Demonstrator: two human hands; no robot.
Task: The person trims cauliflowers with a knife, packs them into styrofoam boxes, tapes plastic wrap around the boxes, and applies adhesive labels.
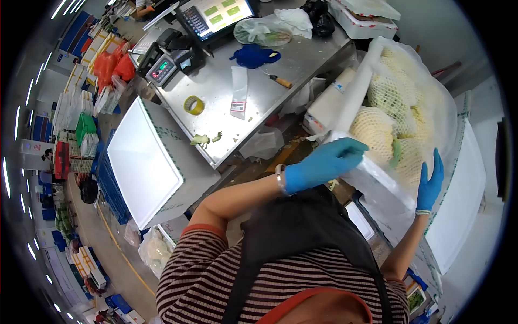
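Both hands wear blue gloves. My left hand (327,164) lies at the near left corner of a white foam box (372,175) lined with clear plastic, its fingers stretched over the rim. Inside the box are several pale yellow-white vegetables in white mesh sleeves (373,129), with a bit of green leaf among them. My right hand (430,186) is at the box's near right side, fingers spread and pointing away from me, with nothing seen in it. Whether its palm touches the plastic liner (440,102) cannot be made out.
A metal table (216,135) at the left bears a lit screen (216,16), a scale (162,70), yellow tape (193,105), a blue glove (253,55) and a wooden-handled knife (280,81). White foam boxes stand left (145,162) and right (458,200).
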